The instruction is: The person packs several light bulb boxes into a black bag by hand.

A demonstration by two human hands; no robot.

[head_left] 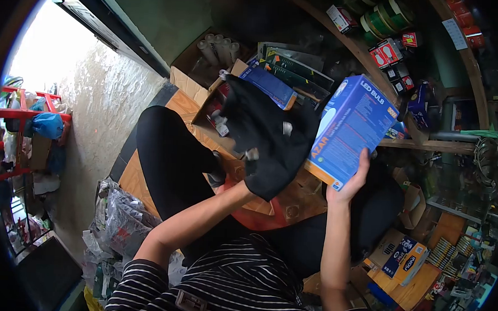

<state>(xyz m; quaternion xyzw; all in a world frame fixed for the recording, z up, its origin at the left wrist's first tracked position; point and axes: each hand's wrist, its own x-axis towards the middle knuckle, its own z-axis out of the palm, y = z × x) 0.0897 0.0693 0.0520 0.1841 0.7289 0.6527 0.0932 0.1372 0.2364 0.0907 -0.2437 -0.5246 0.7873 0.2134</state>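
Note:
My right hand (353,180) grips the lower end of a blue and orange LED bulb box (355,124), thumb along its right edge. The box is held up at a tilt, its printed side toward me. A black cloth (270,134) covers most of my left hand (249,191), which is closed on it beside the box. Small light patches show through the cloth, and the fingers are mostly hidden. Just behind the cloth lies another blue LED bulb box (269,84).
An open cardboard carton (186,87) with white tubes stands ahead. Shelves at upper right carry small red and white bulb boxes (385,54). To my right are a wooden board (405,293) and an opened box (404,258). Plastic bags (125,214) lie on my left.

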